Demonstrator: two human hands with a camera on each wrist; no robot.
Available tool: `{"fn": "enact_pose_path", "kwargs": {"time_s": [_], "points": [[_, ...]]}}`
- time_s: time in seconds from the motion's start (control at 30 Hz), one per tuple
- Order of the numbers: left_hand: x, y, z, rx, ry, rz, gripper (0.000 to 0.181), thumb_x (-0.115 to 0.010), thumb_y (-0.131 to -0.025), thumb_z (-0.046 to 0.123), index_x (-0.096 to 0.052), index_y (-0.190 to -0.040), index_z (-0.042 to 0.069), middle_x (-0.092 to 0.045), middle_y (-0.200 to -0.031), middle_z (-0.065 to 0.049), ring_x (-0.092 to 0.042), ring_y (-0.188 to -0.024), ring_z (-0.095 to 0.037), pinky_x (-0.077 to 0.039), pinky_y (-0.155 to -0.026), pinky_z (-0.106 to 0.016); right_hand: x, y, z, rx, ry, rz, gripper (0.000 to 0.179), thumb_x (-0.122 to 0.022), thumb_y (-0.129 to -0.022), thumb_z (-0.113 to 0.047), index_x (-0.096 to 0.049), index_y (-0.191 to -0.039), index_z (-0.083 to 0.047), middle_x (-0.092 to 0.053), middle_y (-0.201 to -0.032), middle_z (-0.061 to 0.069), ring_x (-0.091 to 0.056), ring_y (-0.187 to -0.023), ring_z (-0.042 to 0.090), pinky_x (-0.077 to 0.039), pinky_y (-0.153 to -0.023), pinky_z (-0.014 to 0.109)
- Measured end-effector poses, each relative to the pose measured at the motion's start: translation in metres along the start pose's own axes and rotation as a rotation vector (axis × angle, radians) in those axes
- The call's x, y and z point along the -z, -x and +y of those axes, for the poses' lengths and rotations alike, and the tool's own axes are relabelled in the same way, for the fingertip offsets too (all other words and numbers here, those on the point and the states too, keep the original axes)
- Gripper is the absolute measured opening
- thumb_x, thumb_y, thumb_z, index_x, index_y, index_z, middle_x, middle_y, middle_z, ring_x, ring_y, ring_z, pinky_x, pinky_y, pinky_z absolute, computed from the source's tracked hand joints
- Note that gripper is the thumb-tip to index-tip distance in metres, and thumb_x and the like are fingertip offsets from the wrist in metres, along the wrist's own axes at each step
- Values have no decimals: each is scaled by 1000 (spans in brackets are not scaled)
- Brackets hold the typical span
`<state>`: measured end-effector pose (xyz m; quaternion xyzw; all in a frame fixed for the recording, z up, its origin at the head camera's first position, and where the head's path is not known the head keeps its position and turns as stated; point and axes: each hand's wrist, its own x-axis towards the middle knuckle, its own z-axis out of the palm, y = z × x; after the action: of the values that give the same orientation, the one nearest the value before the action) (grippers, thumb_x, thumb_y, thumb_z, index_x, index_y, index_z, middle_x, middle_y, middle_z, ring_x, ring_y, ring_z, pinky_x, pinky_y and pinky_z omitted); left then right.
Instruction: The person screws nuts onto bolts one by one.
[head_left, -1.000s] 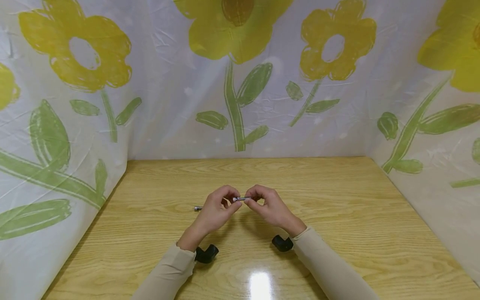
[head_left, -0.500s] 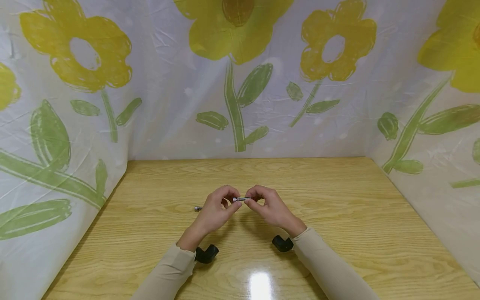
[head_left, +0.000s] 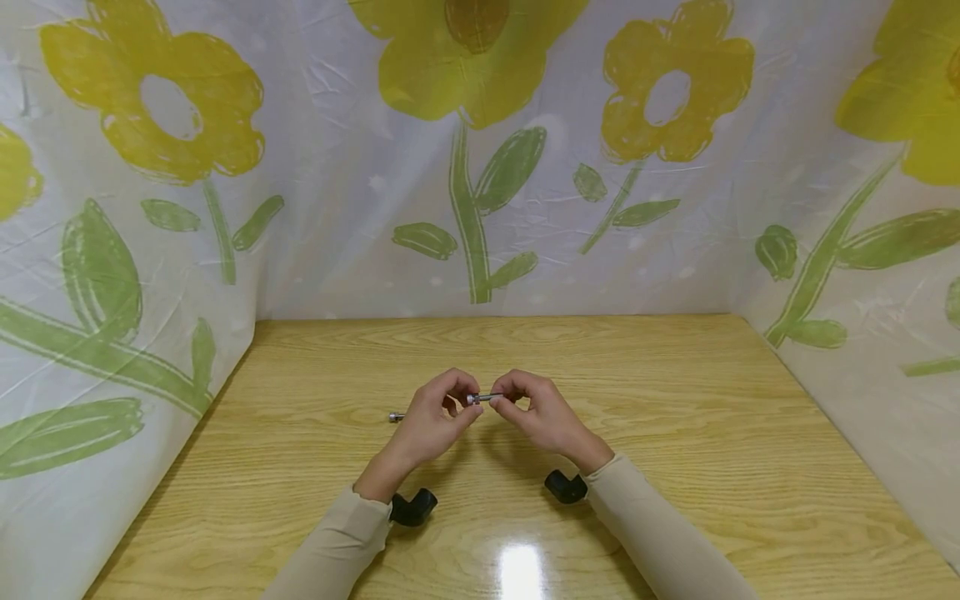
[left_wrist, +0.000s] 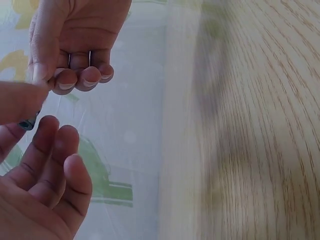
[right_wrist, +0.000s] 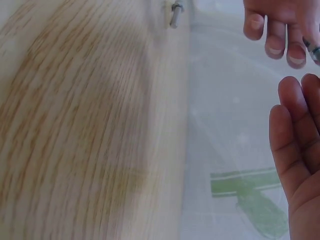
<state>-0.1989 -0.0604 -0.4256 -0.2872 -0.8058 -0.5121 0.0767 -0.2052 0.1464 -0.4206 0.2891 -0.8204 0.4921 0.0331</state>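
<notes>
A small silver bolt [head_left: 483,397] is held level between both hands above the table. Its wider head end, with a ring behind it, points left, and the thin shank points right. My left hand [head_left: 437,418] pinches the head end between thumb and index finger. At the other end, my right hand [head_left: 542,414] pinches the shank, hiding its tip. In the left wrist view, a dark end of the bolt [left_wrist: 29,122] shows by the fingertips. The other fingers of both hands are loosely bent. A second bolt [head_left: 396,417] lies on the table just left of my left hand, partly covered by it.
Black elbow-shaped pieces stick out beside the left sleeve [head_left: 327,546] and the right sleeve [head_left: 660,525]. The wood-grain table [head_left: 675,375] is bounded at the back and sides by a white cloth [head_left: 330,267] printed with yellow flowers.
</notes>
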Motion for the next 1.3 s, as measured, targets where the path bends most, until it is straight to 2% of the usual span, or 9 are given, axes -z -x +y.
{"fn": "enact_pose_path", "kwargs": {"time_s": [0.13,0.3,0.43,0.57,0.67,0.8,1.03,1.17,1.3], "points": [[1,0,0,33,-11,-11,4,-61,-95,21,-64,-96,17,-58,-91,7,-53,-81,-12,-46,-66,-29,0,0,4,18,-16,-10,7,-60,-96,-18,-64,-98,-13,-62,-89,-5,-57,-77,13,-46,-68,31],[2,1,0,118,-19,-43,20,-52,-99,34,-65,-93,20,-57,-89,8,-51,-80,-12,-46,-71,-32,1,1,5,32,-17,-16,10,-58,-97,-25,-64,-98,-16,-62,-89,-7,-57,-78,12,-47,-70,33],[2,1,1,101,-10,-37,15,-60,-96,30,-63,-104,18,-58,-93,8,-54,-82,-11,-46,-70,-31,2,0,4,29,-13,-9,6,-58,-97,-25,-63,-97,-20,-62,-90,-8,-58,-79,12,-48,-70,39],[2,0,2,52,-13,-25,13,-66,-92,20,-60,-104,17,-59,-93,7,-56,-82,-10,-46,-67,-29,2,0,3,29,-9,-7,5,-59,-97,-23,-63,-97,-20,-62,-89,-9,-57,-78,12,-48,-69,39],[2,0,2,70,-22,-34,5,-61,-96,22,-63,-97,18,-58,-90,7,-54,-81,-11,-46,-67,-29,1,0,3,31,-12,-11,11,-59,-97,-24,-64,-98,-14,-62,-89,-7,-57,-78,13,-47,-69,35],[2,0,2,123,-28,-50,20,-54,-99,34,-66,-93,19,-57,-88,7,-51,-79,-13,-44,-69,-31,1,1,3,25,-12,-13,16,-58,-97,-24,-64,-99,-9,-62,-90,-7,-57,-78,13,-46,-69,33],[2,0,4,66,-2,-25,16,-69,-90,20,-60,-104,16,-59,-94,5,-56,-82,-12,-46,-68,-32,2,1,3,21,-4,-5,5,-59,-97,-24,-63,-97,-20,-62,-91,-9,-58,-80,11,-49,-70,40],[3,0,3,75,-24,-37,7,-62,-95,22,-64,-97,16,-58,-90,6,-54,-80,-12,-45,-67,-31,2,1,4,32,-7,-11,9,-59,-97,-25,-63,-98,-17,-62,-90,-7,-58,-79,11,-48,-69,37],[3,1,2,125,-32,-60,21,-53,-99,35,-66,-95,19,-58,-89,8,-51,-80,-12,-44,-70,-31,1,1,4,38,-8,-13,11,-58,-97,-26,-63,-98,-16,-62,-90,-8,-57,-78,12,-47,-69,35]]}}
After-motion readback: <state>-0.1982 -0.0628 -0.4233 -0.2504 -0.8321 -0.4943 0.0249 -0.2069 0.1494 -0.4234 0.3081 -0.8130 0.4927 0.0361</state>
